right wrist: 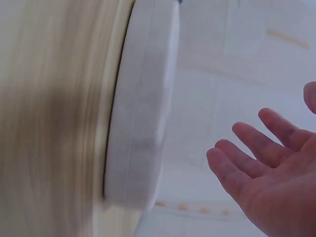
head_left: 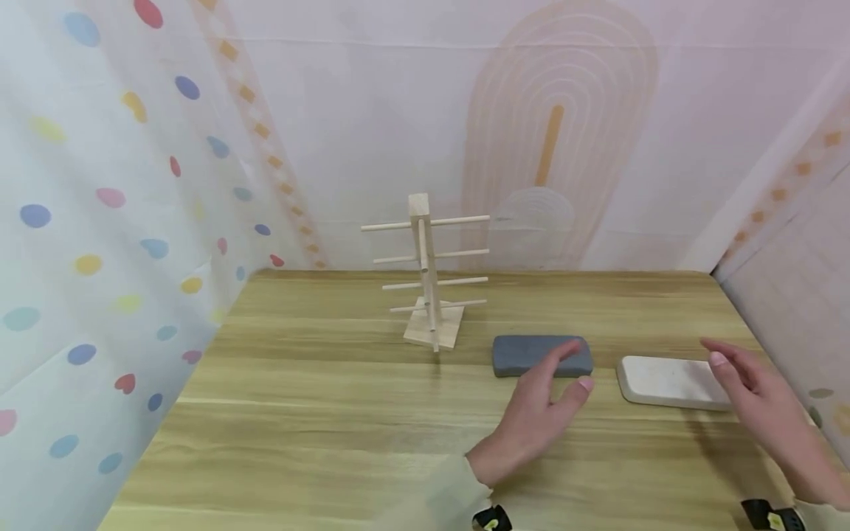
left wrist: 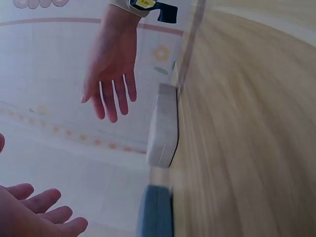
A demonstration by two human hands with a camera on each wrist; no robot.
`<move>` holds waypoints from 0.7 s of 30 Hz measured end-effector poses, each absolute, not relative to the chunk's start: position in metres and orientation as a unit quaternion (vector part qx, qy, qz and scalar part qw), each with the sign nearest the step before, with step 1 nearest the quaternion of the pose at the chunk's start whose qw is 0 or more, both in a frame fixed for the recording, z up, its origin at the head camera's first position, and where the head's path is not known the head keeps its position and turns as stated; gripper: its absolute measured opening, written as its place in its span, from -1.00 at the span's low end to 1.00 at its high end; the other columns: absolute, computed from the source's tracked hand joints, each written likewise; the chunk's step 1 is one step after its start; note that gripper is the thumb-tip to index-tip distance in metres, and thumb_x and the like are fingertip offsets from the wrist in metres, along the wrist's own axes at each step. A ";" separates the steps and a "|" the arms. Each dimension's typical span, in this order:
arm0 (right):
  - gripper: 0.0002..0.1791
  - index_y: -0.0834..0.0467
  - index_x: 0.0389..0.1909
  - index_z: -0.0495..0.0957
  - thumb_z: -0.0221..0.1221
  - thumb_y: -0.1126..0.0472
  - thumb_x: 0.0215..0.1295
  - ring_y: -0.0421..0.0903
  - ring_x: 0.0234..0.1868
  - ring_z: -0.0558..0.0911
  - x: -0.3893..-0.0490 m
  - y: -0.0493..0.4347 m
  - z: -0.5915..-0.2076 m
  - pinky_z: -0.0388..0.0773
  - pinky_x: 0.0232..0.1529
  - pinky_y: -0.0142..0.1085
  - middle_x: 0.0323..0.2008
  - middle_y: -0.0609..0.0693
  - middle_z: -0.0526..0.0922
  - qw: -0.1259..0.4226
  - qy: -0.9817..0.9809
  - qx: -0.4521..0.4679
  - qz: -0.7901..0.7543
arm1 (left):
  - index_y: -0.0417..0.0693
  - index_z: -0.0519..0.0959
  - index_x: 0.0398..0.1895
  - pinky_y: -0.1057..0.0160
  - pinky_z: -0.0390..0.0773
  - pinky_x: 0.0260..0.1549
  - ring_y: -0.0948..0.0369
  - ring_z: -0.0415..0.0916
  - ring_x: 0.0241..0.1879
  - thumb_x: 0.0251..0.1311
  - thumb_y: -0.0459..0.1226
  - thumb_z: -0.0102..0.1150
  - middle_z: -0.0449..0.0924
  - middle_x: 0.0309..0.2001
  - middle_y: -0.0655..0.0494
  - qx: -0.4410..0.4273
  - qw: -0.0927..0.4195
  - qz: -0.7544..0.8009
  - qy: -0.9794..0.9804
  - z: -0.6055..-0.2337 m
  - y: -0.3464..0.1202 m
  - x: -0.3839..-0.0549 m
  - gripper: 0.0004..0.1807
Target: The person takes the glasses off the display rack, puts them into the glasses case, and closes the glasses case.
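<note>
A grey-blue glasses case (head_left: 518, 357) lies on the wooden table, right of centre. My left hand (head_left: 534, 405) hovers near its front edge, fingers apart and relaxed, holding nothing. Farther right lies a white glasses case (head_left: 664, 380), with a seam along its side in the right wrist view. Over its right end is my right hand (head_left: 764, 394), fingers loosely extended and palm bare; it hides that end in the head view. In the right wrist view a gap shows between the fingers (right wrist: 234, 165) and the white case.
A wooden stand (head_left: 428, 258) with several thin pegs rises from a square base (head_left: 448, 324), behind and left of the grey-blue case. Patterned curtains (head_left: 372, 133) enclose the table (head_left: 299, 413) at the back and sides.
</note>
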State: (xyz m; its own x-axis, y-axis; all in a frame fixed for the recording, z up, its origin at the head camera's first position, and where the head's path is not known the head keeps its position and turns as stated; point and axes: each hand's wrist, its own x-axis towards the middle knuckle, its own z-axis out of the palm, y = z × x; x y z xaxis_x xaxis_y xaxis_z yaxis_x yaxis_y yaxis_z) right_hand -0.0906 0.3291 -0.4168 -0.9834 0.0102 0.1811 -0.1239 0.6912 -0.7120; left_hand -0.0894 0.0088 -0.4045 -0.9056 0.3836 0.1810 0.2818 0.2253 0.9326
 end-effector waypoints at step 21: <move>-0.50 0.11 0.52 0.34 -0.05 0.13 0.67 -0.72 0.12 0.25 -0.086 0.275 -0.408 0.19 -0.02 -0.81 0.37 0.36 0.44 0.111 -0.901 0.066 0.413 | -0.11 0.24 0.58 -0.18 0.21 0.46 -0.02 0.08 0.57 0.57 0.21 -0.26 0.16 0.59 0.02 0.325 -0.074 0.426 0.841 -0.401 -0.082 -0.091 -0.23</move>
State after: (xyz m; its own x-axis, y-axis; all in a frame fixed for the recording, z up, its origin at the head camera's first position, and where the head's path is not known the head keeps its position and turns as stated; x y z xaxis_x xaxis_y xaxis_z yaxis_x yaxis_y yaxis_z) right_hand -0.0865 0.2753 -0.4077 -0.9666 -0.0282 0.2549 -0.2115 0.6499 -0.7300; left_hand -0.0908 -0.0825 -0.4013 -0.7778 0.4838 0.4012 0.6098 0.4261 0.6683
